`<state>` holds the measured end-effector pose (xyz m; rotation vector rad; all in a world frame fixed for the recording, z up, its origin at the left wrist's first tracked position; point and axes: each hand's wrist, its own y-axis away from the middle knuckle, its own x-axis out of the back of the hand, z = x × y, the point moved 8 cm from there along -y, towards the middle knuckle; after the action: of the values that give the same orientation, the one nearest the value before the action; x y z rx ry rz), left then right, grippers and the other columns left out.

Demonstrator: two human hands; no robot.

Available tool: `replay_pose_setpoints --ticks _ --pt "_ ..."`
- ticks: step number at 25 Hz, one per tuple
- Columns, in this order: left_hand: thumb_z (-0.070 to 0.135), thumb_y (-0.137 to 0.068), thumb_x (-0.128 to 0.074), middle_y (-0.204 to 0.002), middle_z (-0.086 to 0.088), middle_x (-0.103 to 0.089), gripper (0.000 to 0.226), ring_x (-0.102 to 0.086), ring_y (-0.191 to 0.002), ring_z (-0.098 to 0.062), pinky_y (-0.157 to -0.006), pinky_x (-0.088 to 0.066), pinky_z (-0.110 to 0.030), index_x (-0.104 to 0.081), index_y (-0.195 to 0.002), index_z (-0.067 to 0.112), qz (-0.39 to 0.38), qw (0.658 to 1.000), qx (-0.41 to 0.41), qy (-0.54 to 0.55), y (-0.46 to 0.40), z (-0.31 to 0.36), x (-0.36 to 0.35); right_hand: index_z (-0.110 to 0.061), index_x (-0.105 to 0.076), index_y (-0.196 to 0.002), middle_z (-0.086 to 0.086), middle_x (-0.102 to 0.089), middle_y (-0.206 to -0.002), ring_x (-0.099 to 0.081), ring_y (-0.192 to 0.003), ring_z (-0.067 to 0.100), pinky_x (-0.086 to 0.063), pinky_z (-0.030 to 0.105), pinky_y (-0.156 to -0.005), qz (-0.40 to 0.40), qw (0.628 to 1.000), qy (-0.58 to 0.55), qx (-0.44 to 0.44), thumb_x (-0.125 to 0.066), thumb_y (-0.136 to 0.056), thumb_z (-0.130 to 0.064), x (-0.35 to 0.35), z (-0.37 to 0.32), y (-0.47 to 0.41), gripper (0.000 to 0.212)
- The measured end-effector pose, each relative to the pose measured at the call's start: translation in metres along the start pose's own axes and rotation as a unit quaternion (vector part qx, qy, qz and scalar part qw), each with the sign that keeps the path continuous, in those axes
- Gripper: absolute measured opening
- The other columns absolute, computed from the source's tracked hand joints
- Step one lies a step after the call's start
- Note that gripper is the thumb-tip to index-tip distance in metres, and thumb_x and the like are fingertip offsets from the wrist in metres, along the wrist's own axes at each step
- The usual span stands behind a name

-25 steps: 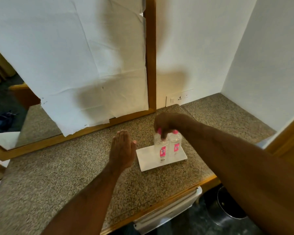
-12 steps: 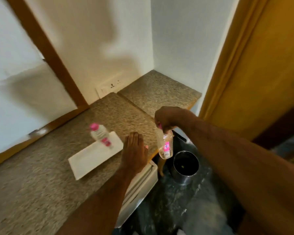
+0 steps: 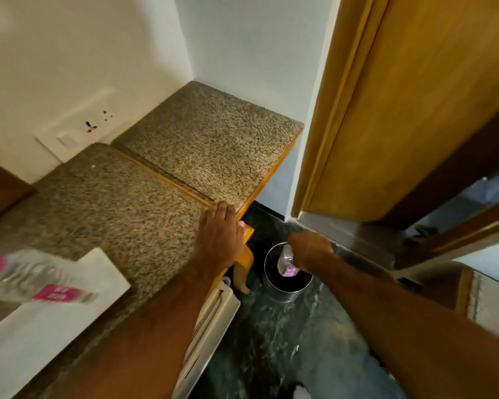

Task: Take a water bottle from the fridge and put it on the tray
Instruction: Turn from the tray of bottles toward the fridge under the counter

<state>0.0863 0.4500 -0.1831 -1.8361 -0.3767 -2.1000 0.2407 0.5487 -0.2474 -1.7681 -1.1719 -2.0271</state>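
My right hand grips a small clear water bottle with a pink label by its top, hanging over the open mouth of a round metal bin on the floor. My left hand lies flat, fingers together, on the corner of the granite counter. A white rectangular tray sits on the counter at lower left. A second clear bottle with a pink cap and pink label stands on the tray, blurred, at the left edge.
A white fridge door top shows under the counter edge. A lower granite shelf fills the corner. A wooden door stands to the right. The floor is dark marble. A wall socket plate is at the back.
My right hand lifted one bottle off the tray, carried it right past the counter edge and lowered it over the bin. My view swung right. My left hand slid to the counter corner.
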Motion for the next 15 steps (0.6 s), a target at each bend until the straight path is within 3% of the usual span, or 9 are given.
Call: replay_pose_setpoints --ticks 4,8,11,15 --pt "0.036 -0.094 -0.026 -0.119 -0.015 -0.063 0.048 -0.049 -0.118 -0.033 -0.108 -0.029 -0.053 -0.059 -0.11 0.006 0.004 0.999 -0.01 -0.042 -0.011 -0.005 -0.018 -0.017 -0.068 -0.104 0.009 -0.071 -0.105 -0.067 -0.095 0.031 -0.054 0.042 -0.075 -0.026 0.998 -0.048 -0.044 -0.069 -0.075 -0.017 -0.076 0.014 -0.043 0.029" --pt "0.035 -0.094 -0.026 -0.11 -0.011 -0.065 0.044 -0.053 -0.11 -0.029 -0.107 -0.03 -0.053 -0.06 -0.102 0.008 0.015 0.998 -0.012 -0.054 -0.013 -0.006 -0.02 -0.015 -0.064 -0.107 0.008 -0.068 -0.109 -0.064 -0.1 0.031 -0.053 0.04 -0.077 -0.024 0.991 -0.116 -0.064 -0.066 -0.079 -0.017 -0.128 0.014 -0.072 0.029" --pt "0.034 -0.094 -0.027 -0.106 -0.011 -0.066 0.043 -0.054 -0.107 -0.029 -0.105 -0.033 -0.052 -0.061 -0.1 0.007 0.022 0.998 -0.014 -0.053 -0.014 -0.007 -0.021 -0.011 -0.059 -0.11 0.015 -0.067 -0.106 -0.063 -0.097 0.036 -0.053 0.043 -0.077 -0.001 0.981 -0.179 -0.081 -0.061 -0.08 -0.014 -0.145 0.017 -0.07 0.03" --pt "0.034 -0.094 -0.023 -0.115 -0.016 -0.064 0.048 -0.05 -0.115 -0.032 -0.108 -0.03 -0.053 -0.059 -0.107 0.004 0.028 0.999 -0.003 -0.028 -0.01 -0.005 -0.016 -0.014 -0.065 -0.104 0.014 -0.071 -0.095 -0.065 -0.086 0.033 -0.052 0.036 -0.07 0.042 0.967 -0.231 -0.101 -0.054 -0.083 -0.013 -0.122 0.013 -0.033 0.024"
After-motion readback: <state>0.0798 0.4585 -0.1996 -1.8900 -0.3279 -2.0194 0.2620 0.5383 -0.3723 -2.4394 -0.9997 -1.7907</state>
